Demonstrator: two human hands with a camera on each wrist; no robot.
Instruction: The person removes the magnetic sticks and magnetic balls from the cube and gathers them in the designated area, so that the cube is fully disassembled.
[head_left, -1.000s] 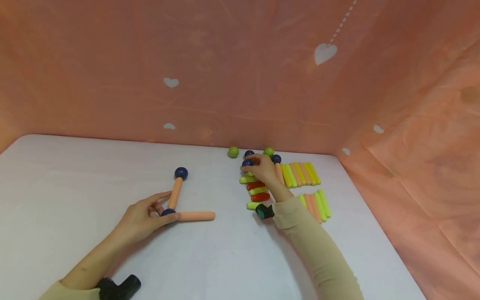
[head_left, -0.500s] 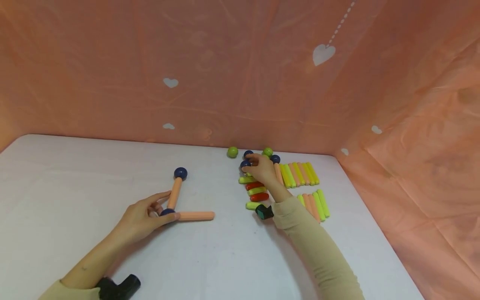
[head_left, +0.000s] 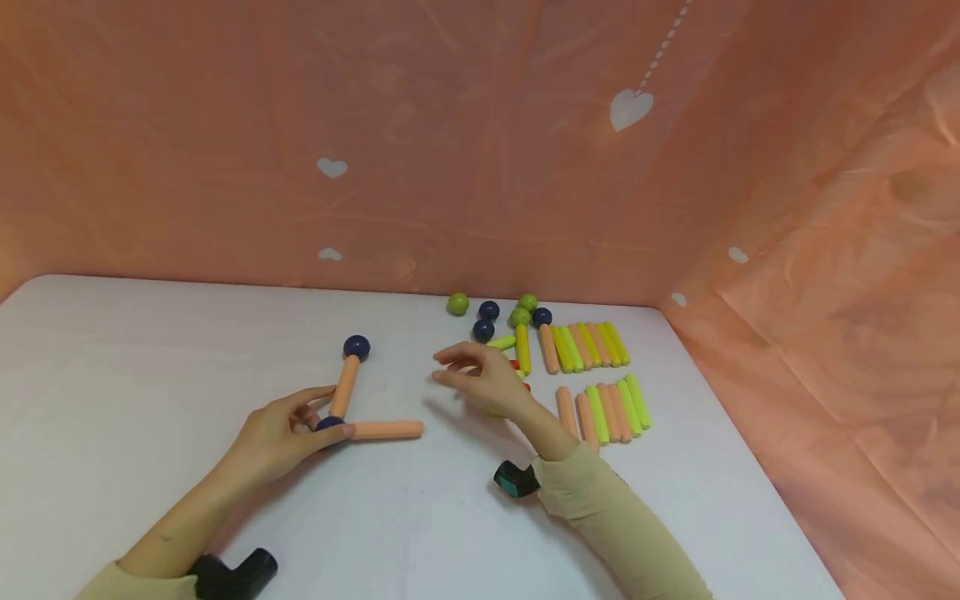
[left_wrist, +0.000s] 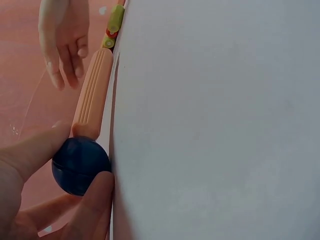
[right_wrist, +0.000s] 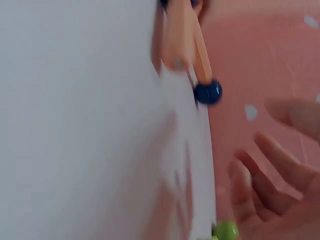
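Observation:
My left hand (head_left: 281,437) pinches a dark blue ball (left_wrist: 80,166) between thumb and fingers. Two peach rods meet at this ball: one rod (head_left: 387,430) lies pointing right, and another rod (head_left: 344,387) runs away from me to a second blue ball (head_left: 357,347). Over the table, to the right of the joined pieces, my right hand (head_left: 483,379) holds nothing, its fingers loosely bent and apart. Behind it sit two loose blue balls (head_left: 483,330). In the right wrist view, the bare fingers (right_wrist: 280,170) stand apart from the joined pieces.
Green balls (head_left: 458,303) stand near the table's far edge. Yellow, lime and peach rods (head_left: 592,346) lie in a row at the right, with a second row of rods (head_left: 615,410) nearer. My right hand partly covers short red and lime rods. A pink cloth hangs behind the table.
My right hand has left the blue ball among the loose pieces and moved left and nearer to me, without anything in it. The left hand keeps its grip in place.

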